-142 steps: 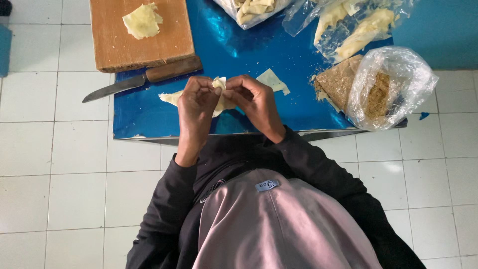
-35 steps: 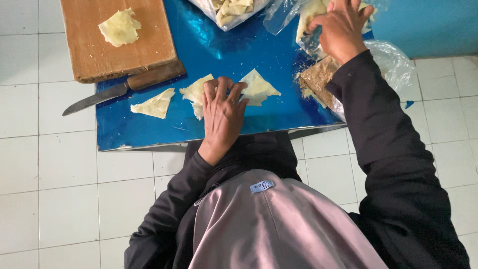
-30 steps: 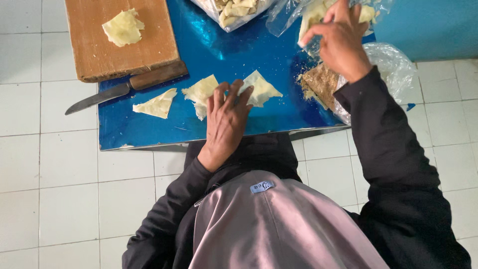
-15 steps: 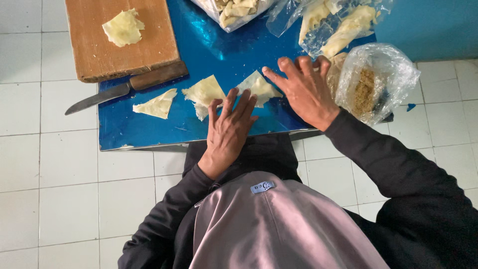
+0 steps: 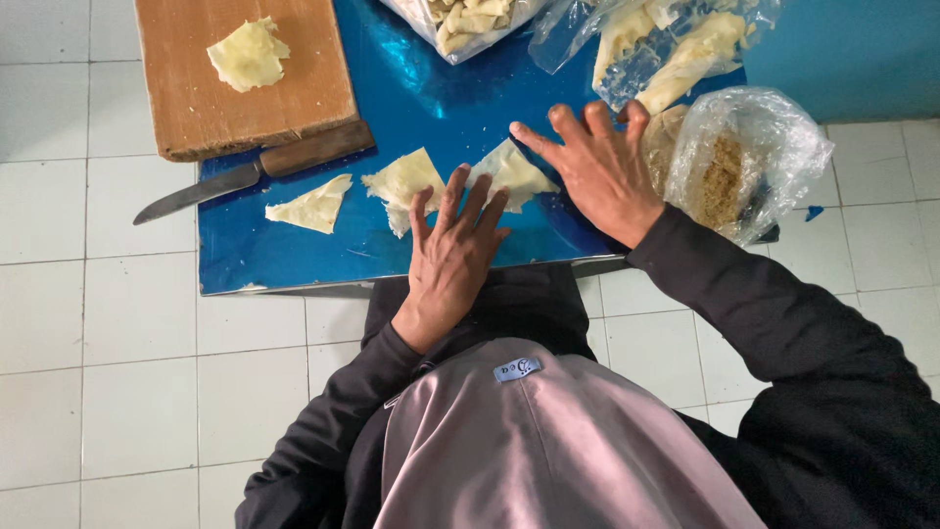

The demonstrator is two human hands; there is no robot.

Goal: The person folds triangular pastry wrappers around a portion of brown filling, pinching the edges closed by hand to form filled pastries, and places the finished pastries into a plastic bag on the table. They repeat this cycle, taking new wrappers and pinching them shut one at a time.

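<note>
My left hand (image 5: 452, 253) lies flat with fingers spread on the blue board (image 5: 294, 260), its fingertips on a pale triangular dough sheet (image 5: 403, 182). My right hand (image 5: 597, 171) is open, fingers apart, touching a second triangular sheet (image 5: 513, 170) beside it. A third triangular sheet (image 5: 311, 206) lies apart to the left. Neither hand grips anything.
A wooden cutting board (image 5: 245, 83) with a lump of dough sheets (image 5: 250, 54) sits at the back left, a knife (image 5: 250, 171) lying along its near edge. Clear plastic bags of pale pieces (image 5: 676, 44), folded pieces (image 5: 470, 18) and brown filling (image 5: 744, 162) stand at the back right. White floor tiles surround.
My right hand has come down from the plastic bag at the back right to the sheet on the blue board. My left hand stays on the middle sheet.
</note>
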